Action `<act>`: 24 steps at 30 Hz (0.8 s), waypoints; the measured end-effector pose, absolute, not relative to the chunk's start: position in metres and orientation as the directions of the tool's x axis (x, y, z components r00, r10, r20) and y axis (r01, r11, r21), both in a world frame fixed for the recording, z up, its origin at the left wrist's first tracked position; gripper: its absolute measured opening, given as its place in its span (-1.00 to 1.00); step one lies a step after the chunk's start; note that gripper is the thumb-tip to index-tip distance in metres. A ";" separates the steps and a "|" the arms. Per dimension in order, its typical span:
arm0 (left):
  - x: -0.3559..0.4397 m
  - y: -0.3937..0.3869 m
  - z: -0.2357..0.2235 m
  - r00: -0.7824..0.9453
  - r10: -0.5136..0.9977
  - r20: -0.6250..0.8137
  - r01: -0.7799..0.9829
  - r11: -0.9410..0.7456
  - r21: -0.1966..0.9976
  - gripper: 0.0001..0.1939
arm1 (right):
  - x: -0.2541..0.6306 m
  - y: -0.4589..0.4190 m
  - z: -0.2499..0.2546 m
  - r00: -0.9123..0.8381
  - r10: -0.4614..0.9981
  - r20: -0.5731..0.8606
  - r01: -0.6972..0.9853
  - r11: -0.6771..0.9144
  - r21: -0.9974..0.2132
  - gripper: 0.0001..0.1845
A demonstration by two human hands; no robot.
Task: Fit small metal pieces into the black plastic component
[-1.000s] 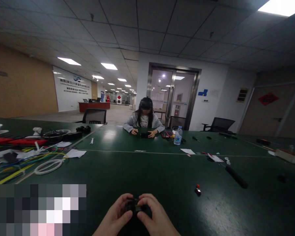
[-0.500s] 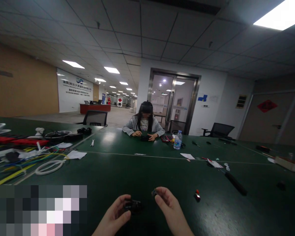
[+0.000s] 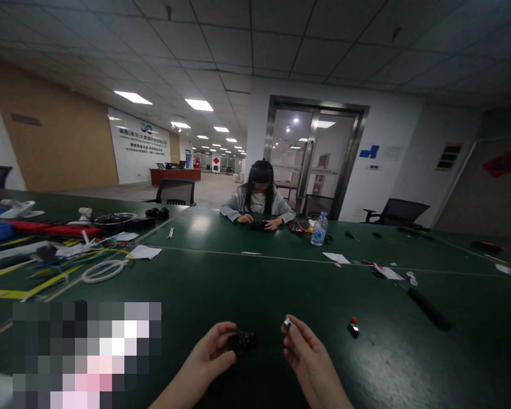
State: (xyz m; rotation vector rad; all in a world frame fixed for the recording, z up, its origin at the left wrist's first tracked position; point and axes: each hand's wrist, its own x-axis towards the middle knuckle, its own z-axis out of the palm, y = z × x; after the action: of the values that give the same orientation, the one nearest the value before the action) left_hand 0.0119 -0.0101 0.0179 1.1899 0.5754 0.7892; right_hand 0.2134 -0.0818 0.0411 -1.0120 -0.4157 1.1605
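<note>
My left hand (image 3: 210, 353) is closed round one end of a small black object (image 3: 246, 341) with a ribbed-looking surface, low over the table; its exact kind is too dark to tell. To its right, my right hand (image 3: 305, 347) pinches a small silver and dark piece (image 3: 287, 322) between thumb and fingertips, apart from the black object. Beyond that hand, a small silver piece with a red-orange top (image 3: 354, 327) lies on the green table (image 3: 221, 284).
A person (image 3: 259, 196) sits across the table, hands on a dark object. A water bottle (image 3: 319, 229) stands near them. At right lies a long black-handled tool (image 3: 428, 308). Coiled white cable (image 3: 104, 271) and loose wires lie at left; a small wrench (image 3: 171, 233) is farther back.
My right hand has turned and its fingers have curled in, so the small piece shows a silver face. My left hand keeps the black object. The whole view has shifted slightly.
</note>
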 end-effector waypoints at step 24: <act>0.009 -0.008 0.016 0.627 0.779 -0.011 -0.250 0.214 0.944 -0.49 | 0.214 -0.084 0.036 0.268 0.885 -0.381 -0.760 -0.050 -0.648 -0.78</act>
State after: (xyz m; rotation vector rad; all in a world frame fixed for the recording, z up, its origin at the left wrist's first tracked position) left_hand 0.0094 -0.0082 0.0158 1.1431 0.5586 0.7671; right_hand 0.2144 -0.0836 0.0363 -0.9090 -0.1729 1.3448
